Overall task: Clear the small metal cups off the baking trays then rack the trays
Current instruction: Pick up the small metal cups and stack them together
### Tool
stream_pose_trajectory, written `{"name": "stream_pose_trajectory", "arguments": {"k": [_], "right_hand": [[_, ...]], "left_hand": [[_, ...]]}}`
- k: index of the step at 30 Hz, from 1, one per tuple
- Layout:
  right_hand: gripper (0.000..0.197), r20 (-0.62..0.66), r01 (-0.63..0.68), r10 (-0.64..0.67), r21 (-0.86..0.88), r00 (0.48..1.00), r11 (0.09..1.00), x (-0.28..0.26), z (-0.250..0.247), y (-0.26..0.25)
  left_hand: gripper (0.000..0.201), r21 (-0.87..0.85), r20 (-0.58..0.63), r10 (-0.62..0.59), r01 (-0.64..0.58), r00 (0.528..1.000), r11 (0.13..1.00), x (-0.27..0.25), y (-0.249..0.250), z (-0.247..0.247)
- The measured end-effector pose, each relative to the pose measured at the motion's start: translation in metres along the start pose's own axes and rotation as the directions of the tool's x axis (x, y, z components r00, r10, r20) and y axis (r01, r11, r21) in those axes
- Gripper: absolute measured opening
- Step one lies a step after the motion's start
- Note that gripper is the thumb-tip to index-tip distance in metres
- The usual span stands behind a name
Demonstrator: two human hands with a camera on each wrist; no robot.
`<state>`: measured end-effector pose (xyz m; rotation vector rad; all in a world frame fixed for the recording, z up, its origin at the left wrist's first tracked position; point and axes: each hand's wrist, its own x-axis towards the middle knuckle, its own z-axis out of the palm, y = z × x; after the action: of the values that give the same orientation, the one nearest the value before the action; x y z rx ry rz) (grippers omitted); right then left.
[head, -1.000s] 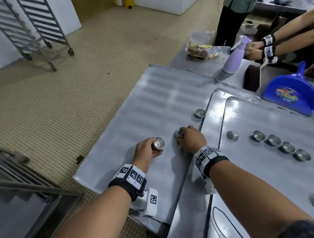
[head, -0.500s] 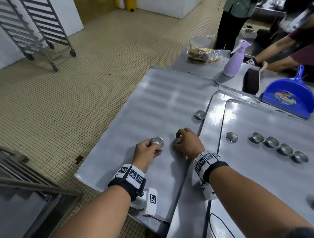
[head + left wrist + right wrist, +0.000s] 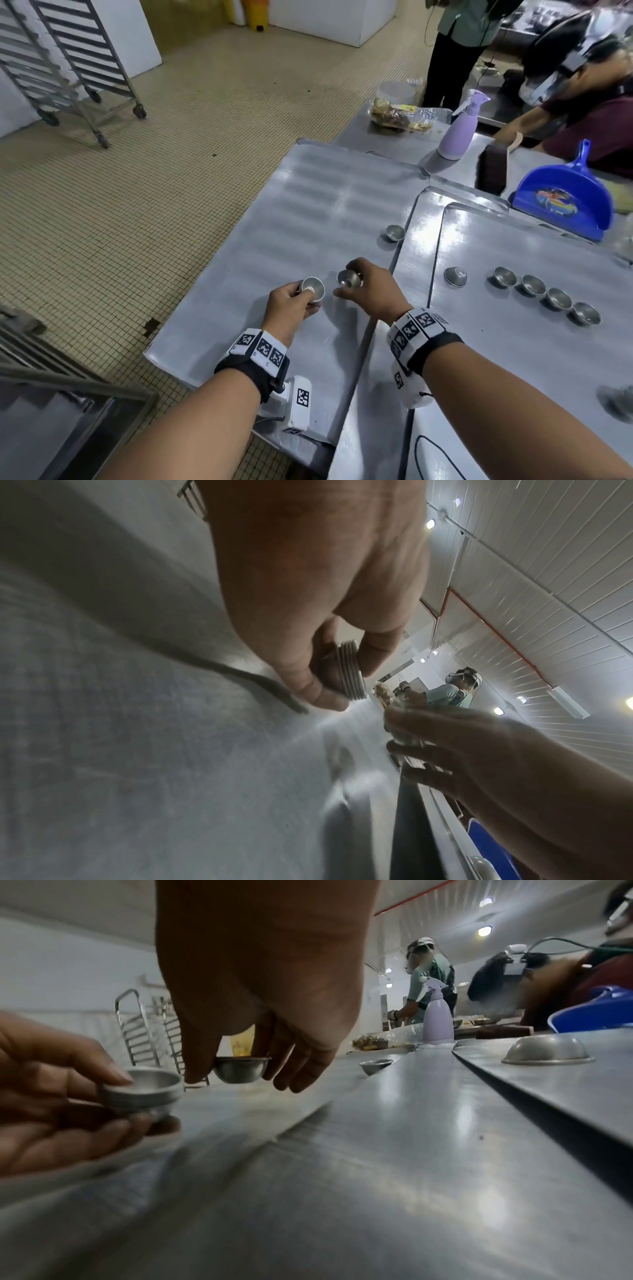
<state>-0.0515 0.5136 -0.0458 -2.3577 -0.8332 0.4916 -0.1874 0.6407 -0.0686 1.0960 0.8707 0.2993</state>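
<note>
Left hand (image 3: 291, 305) holds a nested stack of cups (image 3: 312, 288) above the left baking tray (image 3: 308, 212); thumb lies on the rim, fingers curl beneath. In the left wrist view the stacked rims (image 3: 349, 669) show as several layers pinched between thumb and fingers. Right hand (image 3: 371, 294) pinches a single cup (image 3: 348, 278) by its rim, lifted clear of the tray, just right of the stack and not touching it. The right wrist view confirms this: the cup (image 3: 241, 1069) hangs off the tray in the grip of thumb and fingers, with the stack (image 3: 142, 1089) beside it.

Landmark: left baking tray. One loose cup (image 3: 394, 233) sits upright near its right edge, beyond the hands. Directly right of it lies a narrow strip of a second tray (image 3: 411, 260), overlapped by a right-hand tray (image 3: 513, 359). That tray carries one upturned cup (image 3: 455, 276) and, farther right, a row of four upright cups (image 3: 546, 298).

Beyond the trays on the steel surface (image 3: 356, 137): a lilac spray bottle (image 3: 459, 130), a bag of food (image 3: 399, 118), a dark block (image 3: 491, 166) and a blue dustpan (image 3: 565, 198). A person in a maroon top (image 3: 589, 113) leans over the far side; another stands behind (image 3: 459, 44). Wheeled tray racks (image 3: 78, 58) stand far left on the tiled floor (image 3: 171, 171), well apart from the tray.
</note>
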Motion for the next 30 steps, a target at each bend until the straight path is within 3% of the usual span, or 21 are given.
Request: {"name": "stream_pose_trajectory", "arguments": {"k": [3,10,15,17,20,23,27,30], "right_hand": [[0.056,0.005,0.045,-0.046,0.157,0.999,0.987,-0.011,0.001,-0.012],[0.057,-0.058,0.074,-0.064,0.197,0.996,0.978,-0.024,-0.004,-0.015],[0.073,-0.046,0.005,0.005,0.22,0.999,0.976,-0.036,-0.023,0.004],[0.067,-0.061,-0.058,0.074,0.225,0.995,0.973,-0.041,-0.036,0.021],[0.043,-0.198,-0.178,0.196,0.106,0.96,0.978,-0.04,-0.061,0.062],[0.038,-0.303,-0.344,0.327,-0.003,0.895,0.939,-0.033,-0.086,0.106],[0.049,-0.226,-0.409,0.374,-0.135,0.899,0.902,-0.021,-0.106,0.142],[0.032,-0.234,-0.39,0.347,-0.173,0.908,0.904,-0.013,-0.105,0.148]], "left_hand": [[0.017,-0.03,0.03,-0.024,0.025,0.999,0.999,-0.001,0.007,0.008],[0.028,-0.193,0.135,-0.076,0.102,0.988,0.976,-0.01,0.022,0.043],[0.027,-0.153,0.151,-0.085,0.108,0.985,0.982,-0.009,0.018,0.063],[0.025,-0.118,0.149,-0.086,0.104,0.985,0.988,-0.008,0.016,0.071],[0.019,-0.07,0.155,-0.104,0.116,0.982,0.991,-0.008,0.014,0.085],[0.015,-0.016,0.164,-0.11,0.114,0.98,0.993,-0.009,0.009,0.097],[0.012,0.043,0.183,-0.108,0.102,0.977,0.994,-0.01,0.001,0.107],[0.012,0.077,0.179,-0.093,0.08,0.979,0.994,-0.007,-0.005,0.106]]}}
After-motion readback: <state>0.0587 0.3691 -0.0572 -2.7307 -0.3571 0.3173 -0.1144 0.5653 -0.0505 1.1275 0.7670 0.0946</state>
